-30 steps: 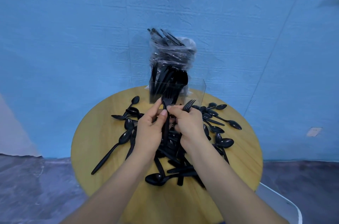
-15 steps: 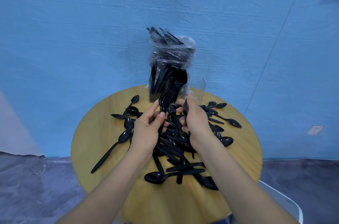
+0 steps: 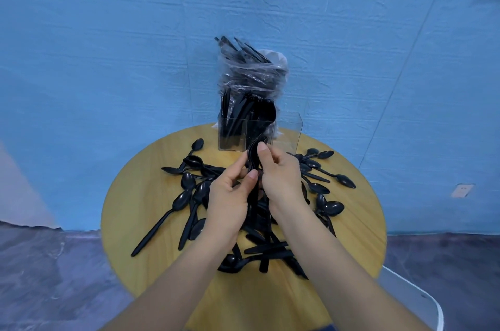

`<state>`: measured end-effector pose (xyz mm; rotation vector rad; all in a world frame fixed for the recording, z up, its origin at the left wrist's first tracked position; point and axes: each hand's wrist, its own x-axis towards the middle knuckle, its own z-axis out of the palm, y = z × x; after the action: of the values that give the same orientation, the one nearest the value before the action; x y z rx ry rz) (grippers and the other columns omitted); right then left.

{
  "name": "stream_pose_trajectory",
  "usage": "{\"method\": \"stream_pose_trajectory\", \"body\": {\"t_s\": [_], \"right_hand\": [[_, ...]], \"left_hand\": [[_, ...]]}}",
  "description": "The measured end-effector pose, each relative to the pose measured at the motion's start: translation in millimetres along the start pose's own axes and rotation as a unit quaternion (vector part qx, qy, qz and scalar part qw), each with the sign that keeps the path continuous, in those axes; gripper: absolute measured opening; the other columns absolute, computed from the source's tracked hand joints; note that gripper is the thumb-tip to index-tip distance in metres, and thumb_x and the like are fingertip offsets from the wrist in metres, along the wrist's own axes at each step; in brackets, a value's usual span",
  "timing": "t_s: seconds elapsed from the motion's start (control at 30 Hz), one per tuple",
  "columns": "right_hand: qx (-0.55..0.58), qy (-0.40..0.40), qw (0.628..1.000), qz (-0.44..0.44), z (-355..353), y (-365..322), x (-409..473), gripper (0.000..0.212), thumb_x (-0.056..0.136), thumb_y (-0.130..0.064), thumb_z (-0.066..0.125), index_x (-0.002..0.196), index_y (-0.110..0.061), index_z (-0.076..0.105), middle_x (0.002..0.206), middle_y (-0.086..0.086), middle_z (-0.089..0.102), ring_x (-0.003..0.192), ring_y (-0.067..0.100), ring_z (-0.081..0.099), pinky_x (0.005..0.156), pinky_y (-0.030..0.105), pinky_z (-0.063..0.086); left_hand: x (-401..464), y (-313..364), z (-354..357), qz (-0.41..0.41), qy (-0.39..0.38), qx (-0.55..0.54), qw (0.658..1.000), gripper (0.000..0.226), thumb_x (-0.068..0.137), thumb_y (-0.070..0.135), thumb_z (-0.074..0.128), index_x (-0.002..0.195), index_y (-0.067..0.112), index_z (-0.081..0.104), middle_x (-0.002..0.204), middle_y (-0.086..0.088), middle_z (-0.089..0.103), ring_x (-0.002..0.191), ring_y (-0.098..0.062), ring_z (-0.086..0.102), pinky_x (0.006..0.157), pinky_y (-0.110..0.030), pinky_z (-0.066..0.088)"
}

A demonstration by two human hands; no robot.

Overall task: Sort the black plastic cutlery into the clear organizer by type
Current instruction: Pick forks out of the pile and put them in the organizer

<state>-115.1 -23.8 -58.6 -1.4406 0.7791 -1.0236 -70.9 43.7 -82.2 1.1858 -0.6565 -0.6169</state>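
Note:
A small stack of black plastic forks (image 3: 253, 157) stands upright between my hands, just in front of the clear organizer (image 3: 288, 135). My left hand (image 3: 230, 195) grips the stack's handles, thumb across them. My right hand (image 3: 281, 176) pinches the stack near its heads. The organizer's left compartment holds upright black cutlery under a crumpled plastic bag (image 3: 251, 73); its right compartment looks bare. Loose black spoons (image 3: 186, 198) and other cutlery lie scattered over the round wooden table (image 3: 135, 195), many hidden under my hands.
More spoons (image 3: 332, 206) lie to the right of my hands. A blue wall stands right behind the table. A white chair edge (image 3: 422, 301) shows at the lower right, and grey floor surrounds the table.
My right hand has come in against the left and brought its fork to the ones the left holds. The forks now form one stack, edge-on to me.

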Motion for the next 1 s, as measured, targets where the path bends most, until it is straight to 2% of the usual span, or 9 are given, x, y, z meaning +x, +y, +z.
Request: {"method": "stream_pose_trajectory", "body": {"t_s": [0.1, 0.2, 0.23, 0.33, 0.43, 0.53, 0.73, 0.83, 1.0], "right_hand": [[0.016, 0.008, 0.999, -0.047, -1.8, 4.6, 0.6, 0.021, 0.093, -0.018, 0.057, 0.079, -0.007, 0.069, 0.073, 0.014, 0.064, 0.071, 0.015, 0.053, 0.073, 0.039, 0.049], [0.0, 0.012, 0.998, -0.068, -6.4, 9.4, 5.2, 0.011, 0.09, -0.018, 0.062, 0.084, -0.02, 0.072, 0.059, -0.014, 0.057, 0.06, 0.007, 0.049, 0.064, 0.027, 0.044], [-0.011, 0.005, 0.998, -0.069, -7.2, 10.4, 6.9, 0.01, 0.089, -0.02, 0.064, 0.095, -0.021, 0.072, 0.061, -0.016, 0.055, 0.059, 0.008, 0.048, 0.063, 0.029, 0.045], [-0.051, -0.018, 0.996, -0.071, -13.6, 13.5, 14.8, 0.046, 0.087, -0.024, 0.066, 0.13, -0.035, 0.053, 0.086, -0.007, 0.05, 0.065, 0.014, 0.048, 0.065, 0.036, 0.051], [-0.104, -0.072, 0.985, -0.114, -22.0, 12.3, 21.5, 0.055, 0.091, -0.019, 0.062, 0.133, -0.048, 0.043, 0.104, -0.001, 0.053, 0.065, 0.022, 0.051, 0.062, 0.037, 0.054], [-0.176, -0.073, 0.968, -0.166, -24.6, 11.8, 27.1, 0.034, 0.091, -0.018, 0.06, 0.119, -0.038, 0.059, 0.104, 0.001, 0.056, 0.075, 0.024, 0.056, 0.073, 0.043, 0.053], [-0.215, 0.005, 0.956, -0.2, -24.2, 19.3, 29.1, 0.026, 0.091, -0.018, 0.06, 0.116, -0.023, 0.063, 0.105, -0.007, 0.058, 0.086, -0.011, 0.049, 0.074, -0.001, 0.033], [-0.248, 0.013, 0.944, -0.219, -23.4, 24.6, 31.9, 0.026, 0.094, -0.019, 0.055, 0.119, -0.02, 0.064, 0.102, -0.01, 0.059, 0.084, -0.007, 0.048, 0.075, -0.003, 0.032], [-0.28, -0.064, 0.941, -0.177, -32.7, 33.0, 50.8, 0.032, 0.099, -0.021, 0.046, 0.127, -0.018, 0.059, 0.117, -0.005, 0.064, 0.101, -0.001, 0.051, 0.077, 0.0, 0.033]], "left_hand": [[0.7, 1.3, -1.3, 0.002, -0.006, 0.008, 1.0, 0.043, 0.092, 0.006, 0.056, 0.131, 0.024, 0.055, 0.123, 0.011, 0.063, 0.113, 0.003, 0.056, 0.099, -0.02, 0.044], [1.7, 2.6, -1.4, -0.011, -0.003, -0.005, 1.0, 0.041, 0.092, 0.004, 0.055, 0.128, 0.025, 0.056, 0.099, 0.01, 0.065, 0.091, 0.006, 0.062, 0.081, -0.012, 0.05], [2.2, 2.3, -2.3, -0.021, -0.004, -0.016, 1.0, 0.041, 0.093, 0.004, 0.054, 0.128, 0.025, 0.055, 0.097, 0.006, 0.064, 0.088, 0.003, 0.064, 0.079, -0.015, 0.052], [4.8, 1.1, -5.3, -0.05, -0.031, -0.029, 0.998, 0.04, 0.094, 0.008, 0.052, 0.131, 0.025, 0.053, 0.115, 0.001, 0.066, 0.094, -0.013, 0.067, 0.079, -0.027, 0.056], [5.2, 4.6, -5.1, -0.073, -0.063, -0.032, 0.995, 0.04, 0.097, 0.009, 0.048, 0.131, 0.028, 0.052, 0.114, -0.001, 0.068, 0.075, -0.008, 0.065, 0.066, -0.02, 0.053], [7.0, 5.0, -3.5, -0.07, -0.09, -0.003, 0.993, 0.037, 0.099, 0.011, 0.042, 0.126, 0.035, 0.052, 0.095, 0.003, 0.069, 0.067, -0.007, 0.062, 0.061, -0.019, 0.051], [9.5, -1.2, 4.0, 0.007, -0.15, 0.18, 0.972, 0.042, 0.101, 0.017, 0.036, 0.135, 0.042, 0.036, 0.077, 0.009, 0.051, 0.059, 0.004, 0.047, 0.058, -0.014, 0.041], [15.9, -7.4, -0.2, 0.006, -0.129, 0.177, 0.976, 0.042, 0.1, 0.01, 0.038, 0.118, 0.048, 0.045, 0.068, 0.01, 0.051, 0.049, 0.001, 0.038, 0.05, -0.013, 0.035], [34.1, -18.5, -16.8, -0.037, -0.073, 0.185, 0.979, 0.043, 0.099, 0.008, 0.042, 0.125, 0.042, 0.049, 0.084, 0.009, 0.058, 0.054, -0.002, 0.04, 0.057, -0.019, 0.036]]}}
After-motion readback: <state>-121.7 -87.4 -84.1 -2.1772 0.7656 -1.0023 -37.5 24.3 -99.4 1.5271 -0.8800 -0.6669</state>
